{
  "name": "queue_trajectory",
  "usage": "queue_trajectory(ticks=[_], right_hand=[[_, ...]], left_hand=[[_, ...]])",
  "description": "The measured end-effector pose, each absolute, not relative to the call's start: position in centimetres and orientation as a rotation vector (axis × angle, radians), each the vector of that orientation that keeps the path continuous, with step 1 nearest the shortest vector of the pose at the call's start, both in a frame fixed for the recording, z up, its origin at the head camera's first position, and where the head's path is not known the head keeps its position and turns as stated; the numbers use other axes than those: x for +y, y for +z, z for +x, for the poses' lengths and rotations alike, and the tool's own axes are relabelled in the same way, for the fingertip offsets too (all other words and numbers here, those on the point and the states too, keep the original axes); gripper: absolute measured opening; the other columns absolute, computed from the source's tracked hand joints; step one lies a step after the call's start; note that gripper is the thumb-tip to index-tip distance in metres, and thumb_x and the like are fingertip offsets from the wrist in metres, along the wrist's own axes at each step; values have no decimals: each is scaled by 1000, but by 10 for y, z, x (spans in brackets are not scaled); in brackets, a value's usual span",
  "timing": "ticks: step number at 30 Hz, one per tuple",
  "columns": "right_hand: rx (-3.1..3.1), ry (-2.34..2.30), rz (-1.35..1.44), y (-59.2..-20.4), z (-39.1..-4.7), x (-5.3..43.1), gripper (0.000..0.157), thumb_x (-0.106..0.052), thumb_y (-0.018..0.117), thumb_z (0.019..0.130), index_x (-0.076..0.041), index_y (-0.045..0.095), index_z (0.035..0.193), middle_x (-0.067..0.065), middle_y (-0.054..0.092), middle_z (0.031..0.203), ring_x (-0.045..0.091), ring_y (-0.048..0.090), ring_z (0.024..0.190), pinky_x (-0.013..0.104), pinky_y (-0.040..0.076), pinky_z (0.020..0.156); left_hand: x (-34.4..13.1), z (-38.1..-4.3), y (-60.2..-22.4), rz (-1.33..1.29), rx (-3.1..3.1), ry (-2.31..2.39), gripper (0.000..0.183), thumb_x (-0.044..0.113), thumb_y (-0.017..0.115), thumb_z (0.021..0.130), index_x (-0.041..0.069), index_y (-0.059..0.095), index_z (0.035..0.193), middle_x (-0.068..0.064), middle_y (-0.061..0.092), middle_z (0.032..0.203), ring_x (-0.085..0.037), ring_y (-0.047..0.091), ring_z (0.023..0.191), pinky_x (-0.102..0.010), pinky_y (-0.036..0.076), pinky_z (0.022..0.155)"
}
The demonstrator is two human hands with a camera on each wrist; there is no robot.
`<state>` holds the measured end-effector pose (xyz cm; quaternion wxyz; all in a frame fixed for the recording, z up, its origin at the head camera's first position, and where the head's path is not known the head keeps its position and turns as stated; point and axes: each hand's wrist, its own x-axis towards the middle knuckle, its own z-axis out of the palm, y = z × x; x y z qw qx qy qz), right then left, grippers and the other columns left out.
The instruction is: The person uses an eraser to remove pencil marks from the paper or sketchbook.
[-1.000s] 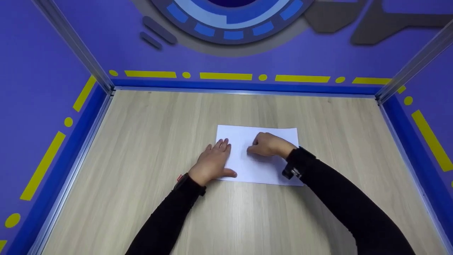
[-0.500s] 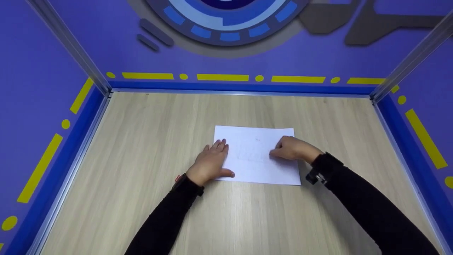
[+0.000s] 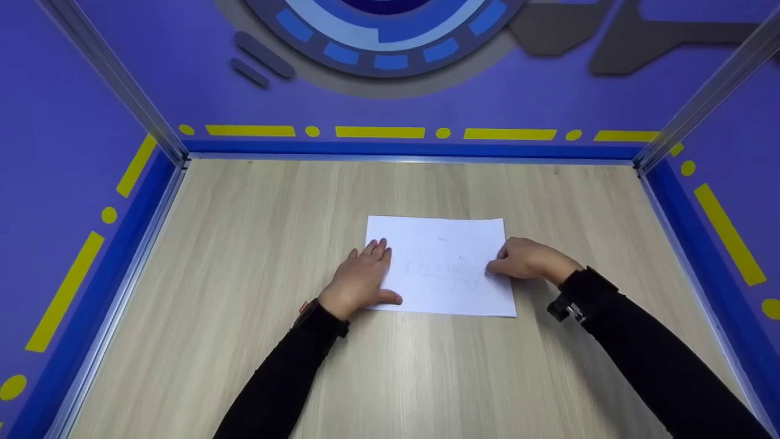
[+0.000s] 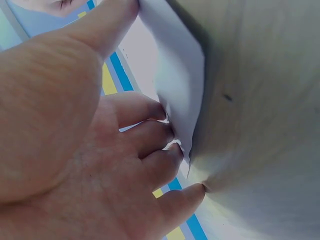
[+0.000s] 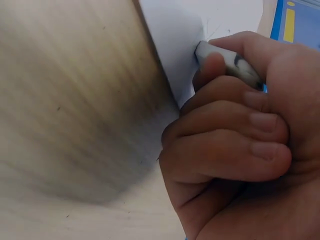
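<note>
In the right wrist view, a pale block (image 5: 232, 61), perhaps an eraser, is partly covered by the right hand (image 3: 533, 259), and its dark marking is too blurred to be read; in the head view it is hidden by that hand. The left edge of the paper (image 3: 450, 294) is partly covered by the left hand (image 3: 359, 279), and the markings (image 3: 436, 266) on it are too faint to be made out. Both black sleeves (image 3: 274, 384) are cut off by the head view's bottom edge, the round wall emblem (image 3: 385, 47) by its top edge.
</note>
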<state>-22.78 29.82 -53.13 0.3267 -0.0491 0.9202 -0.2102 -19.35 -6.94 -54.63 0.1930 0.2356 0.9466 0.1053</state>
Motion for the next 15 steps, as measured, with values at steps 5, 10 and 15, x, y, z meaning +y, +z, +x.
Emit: queue_trajectory(ticks=[5, 10, 15], right_hand=[[2400, -556, -134, -527, -228, 287, 49, -40, 65, 103, -22, 49, 60, -9, 41, 57, 11, 40, 53, 27, 31, 51], [2380, -617, -202, -518, -226, 259, 50, -46, 65, 108, -18, 58, 67, -8, 46, 58, 11, 46, 52, 27, 37, 50], [2414, -636, -321, -516, -229, 221, 48, -44, 65, 108, -18, 59, 68, -8, 46, 62, 11, 47, 58, 27, 38, 56]], left_hand=[[-70, -192, -546, 658, 2655, 289, 111, 59, 83, 95, -1, 32, 172, -20, 24, 184, -36, 23, 173, -60, 26, 138], [-69, -193, -545, 652, 2660, 281, 111, 59, 83, 94, -2, 33, 172, -20, 24, 184, -36, 23, 173, -61, 26, 138], [-68, -192, -546, 656, 2669, 286, 111, 59, 84, 93, -2, 34, 171, -21, 26, 183, -36, 25, 172, -61, 27, 138]])
